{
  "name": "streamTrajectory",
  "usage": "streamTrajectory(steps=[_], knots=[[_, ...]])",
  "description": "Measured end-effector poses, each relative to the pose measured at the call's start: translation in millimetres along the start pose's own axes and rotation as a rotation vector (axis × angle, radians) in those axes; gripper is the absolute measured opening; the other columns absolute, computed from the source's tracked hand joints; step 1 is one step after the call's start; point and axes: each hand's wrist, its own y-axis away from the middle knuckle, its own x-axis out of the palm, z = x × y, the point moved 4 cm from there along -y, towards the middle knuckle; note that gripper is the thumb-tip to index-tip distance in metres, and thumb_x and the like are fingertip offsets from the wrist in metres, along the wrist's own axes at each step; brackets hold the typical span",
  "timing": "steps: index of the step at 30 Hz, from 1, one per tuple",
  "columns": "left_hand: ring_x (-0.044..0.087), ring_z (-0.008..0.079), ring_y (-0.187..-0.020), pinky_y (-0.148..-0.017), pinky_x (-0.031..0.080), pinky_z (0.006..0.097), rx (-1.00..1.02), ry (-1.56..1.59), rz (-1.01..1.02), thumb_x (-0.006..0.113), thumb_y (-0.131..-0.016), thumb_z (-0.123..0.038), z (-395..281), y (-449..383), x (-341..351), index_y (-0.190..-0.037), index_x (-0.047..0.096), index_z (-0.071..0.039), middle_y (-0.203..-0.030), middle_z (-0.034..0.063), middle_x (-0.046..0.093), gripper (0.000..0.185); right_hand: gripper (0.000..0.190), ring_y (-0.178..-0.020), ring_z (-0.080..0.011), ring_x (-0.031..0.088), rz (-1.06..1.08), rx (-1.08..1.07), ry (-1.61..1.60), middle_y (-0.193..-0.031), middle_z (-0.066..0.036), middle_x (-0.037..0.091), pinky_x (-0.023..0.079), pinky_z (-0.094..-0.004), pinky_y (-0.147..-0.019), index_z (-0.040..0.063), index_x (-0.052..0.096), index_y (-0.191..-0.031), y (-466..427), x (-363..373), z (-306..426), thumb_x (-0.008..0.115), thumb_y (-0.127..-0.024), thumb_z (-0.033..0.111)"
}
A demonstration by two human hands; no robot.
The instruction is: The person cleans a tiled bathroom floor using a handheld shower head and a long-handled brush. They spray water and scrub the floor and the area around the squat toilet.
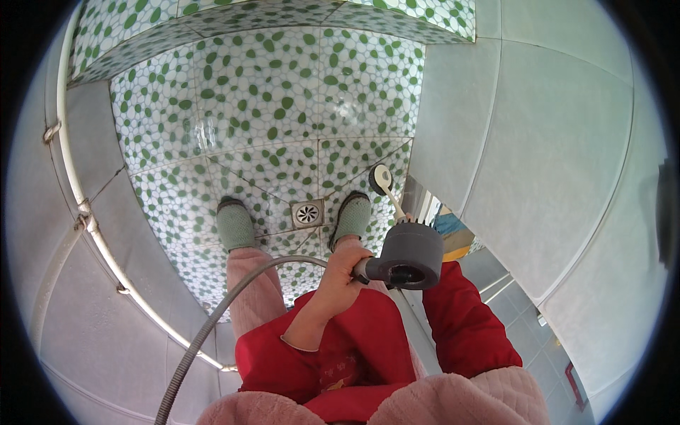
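My left hand (342,276) grips the handle of a dark grey shower head (411,252), whose flexible metal hose (212,319) arcs down to the lower left. Behind the shower head my right hand (409,218) is almost wholly hidden, with only a bit of finger showing. From there the pale handle of a round scrubbing brush (381,178) rises over the floor, its dark bristles facing away. My right arm is in a red sleeve. How the right fingers close on the brush handle is hidden.
My feet in green slippers (235,223) stand on green-and-white pebble-pattern tiles on either side of a metal floor drain (307,213). A tiled step (265,16) lies ahead. White pipe (101,244) runs along the left wall; grey tiled wall (547,133) stands at right, beside a doorway with a patterned mat (454,234).
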Motion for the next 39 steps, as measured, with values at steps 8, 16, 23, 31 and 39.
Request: streamTrajectory(steps=[8, 16, 23, 31, 39], knots=[[0.055, 0.0329, -0.085, -0.070, 0.043, 0.0369, -0.017, -0.233, 0.044, 0.058, -0.060, 0.010, 1, 0, 1, -0.100, 0.057, -0.006, -0.091, 0.0127, 0.057, 0.043, 0.068, -0.087, -0.0204, 0.063, -0.075, -0.171, 0.107, -0.101, -0.012, 0.064, 0.048, -0.0283, -0.078, 0.013, 0.026, -0.143, 2, 0, -12, 0.061, -0.085, 0.023], [0.053, 0.0315, -0.096, -0.086, 0.035, 0.0406, -0.082, -0.293, 0.028, 0.058, -0.061, 0.007, 15, 2, 1, -0.102, 0.057, -0.009, -0.099, 0.0100, 0.057, 0.045, 0.070, -0.088, -0.0216, 0.064, -0.134, -0.207, 0.084, -0.101, -0.012, 0.065, 0.048, -0.0291, -0.078, 0.012, 0.025, -0.143, 5, -1, -3, 0.061, -0.085, 0.022], [0.053, 0.0293, -0.090, -0.086, 0.035, 0.0390, -0.094, -0.324, -0.102, 0.058, -0.061, 0.007, 8, 1, -2, -0.102, 0.058, -0.010, -0.091, 0.0075, 0.057, 0.045, 0.071, -0.092, -0.0222, 0.064, -0.172, -0.221, 0.056, -0.103, -0.012, 0.065, 0.048, -0.0295, -0.080, 0.011, 0.024, -0.143, 7, 1, -5, 0.062, -0.084, 0.021], [0.054, 0.0291, -0.095, -0.088, 0.035, 0.0383, 0.028, -0.306, 0.034, 0.056, -0.060, 0.008, 11, -2, 11, -0.099, 0.057, -0.008, -0.098, 0.0074, 0.059, 0.043, 0.067, -0.097, -0.0229, 0.062, -0.098, -0.109, -0.075, -0.116, -0.013, 0.059, 0.048, -0.0295, -0.081, 0.014, 0.026, -0.143, -20, -6, -93, 0.059, -0.085, 0.015], [0.054, 0.0294, -0.091, -0.078, 0.040, 0.0360, 0.108, -0.254, -0.019, 0.057, -0.057, 0.011, -4, -4, 5, -0.096, 0.056, -0.007, -0.093, 0.0090, 0.057, 0.043, 0.054, -0.111, -0.0217, 0.051, -0.468, -0.149, -0.566, -0.129, -0.015, 0.048, 0.040, -0.0283, -0.093, 0.009, 0.030, -0.141, 19, -64, 99, 0.049, -0.091, 0.007]])
